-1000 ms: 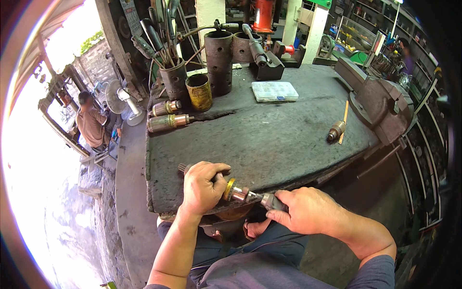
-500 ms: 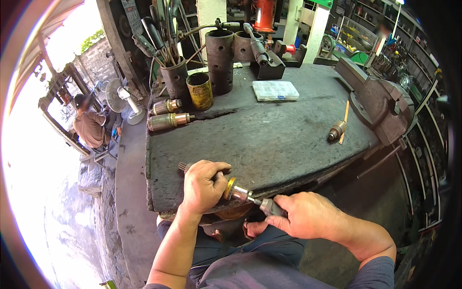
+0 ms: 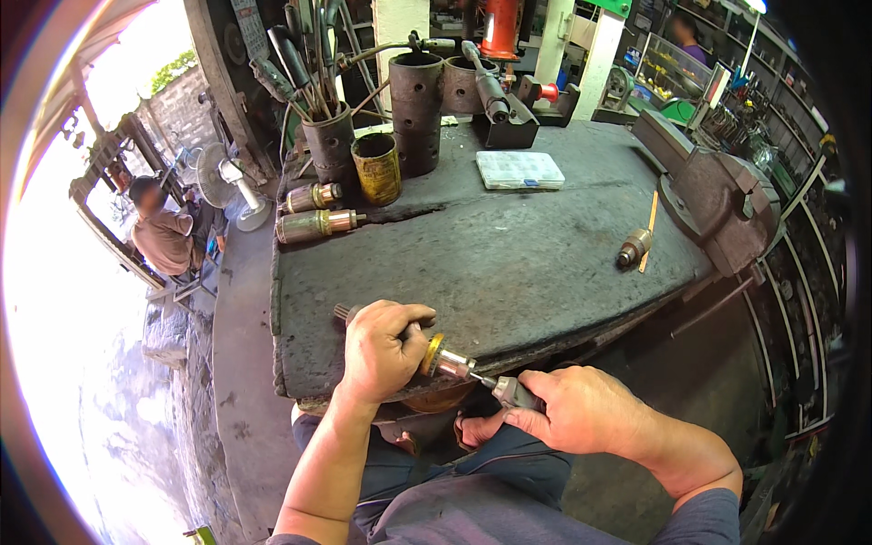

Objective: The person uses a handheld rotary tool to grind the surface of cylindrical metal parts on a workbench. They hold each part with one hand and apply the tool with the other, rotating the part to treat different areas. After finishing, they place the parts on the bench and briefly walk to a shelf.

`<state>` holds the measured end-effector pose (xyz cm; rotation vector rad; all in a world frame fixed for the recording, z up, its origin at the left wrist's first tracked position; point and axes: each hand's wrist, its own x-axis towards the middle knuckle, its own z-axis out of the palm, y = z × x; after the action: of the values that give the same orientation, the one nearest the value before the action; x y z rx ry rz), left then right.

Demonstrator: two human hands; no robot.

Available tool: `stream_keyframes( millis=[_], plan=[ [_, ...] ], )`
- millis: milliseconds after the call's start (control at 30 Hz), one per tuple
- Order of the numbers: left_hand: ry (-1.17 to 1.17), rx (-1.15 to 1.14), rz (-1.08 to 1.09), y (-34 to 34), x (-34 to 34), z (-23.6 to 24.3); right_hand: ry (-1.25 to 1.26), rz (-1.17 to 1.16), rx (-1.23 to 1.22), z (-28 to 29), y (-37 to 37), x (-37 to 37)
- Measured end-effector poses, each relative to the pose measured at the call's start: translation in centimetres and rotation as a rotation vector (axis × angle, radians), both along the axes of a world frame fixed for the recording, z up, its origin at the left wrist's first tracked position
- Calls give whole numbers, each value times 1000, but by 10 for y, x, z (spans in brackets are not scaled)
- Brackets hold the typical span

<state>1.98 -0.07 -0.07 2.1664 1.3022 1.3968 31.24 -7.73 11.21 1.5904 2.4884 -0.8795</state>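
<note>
Head view: left hand [image 3: 386, 350] clenches a motor armature [image 3: 450, 363]; right hand [image 3: 581, 409], fingers wrapped around a rotary tool [image 3: 516, 394], has drawn back slightly, widening their separation.

Dark workbench [image 3: 490, 254], grey floor [image 3: 241, 309], white pillar [image 3: 401, 25]

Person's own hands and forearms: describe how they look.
The left hand and right hand wear no gloves, and no watch or bracelet shows. Both forearms are bare. The right sleeve is short, plain and dark grey-blue; only a sliver of the left sleeve shows, similarly dark.
</note>
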Motion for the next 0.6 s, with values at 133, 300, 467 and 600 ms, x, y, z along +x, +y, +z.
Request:
stream_keyframes(
  millis=[133,300,467,600],
  plan=[
    [0,-9,-2,1,0,-1,-14,-69,103,-2,1,0],
    [2,2,-2,1,0,-1,-15,12,-7,-1,-1,-1],
    [-8,-6,-2,1,0,0,-19,-26,73,1,0,-3],
    [6,14,-1,1,0,0,-38,19,67,1,1,-7]
  ],
)
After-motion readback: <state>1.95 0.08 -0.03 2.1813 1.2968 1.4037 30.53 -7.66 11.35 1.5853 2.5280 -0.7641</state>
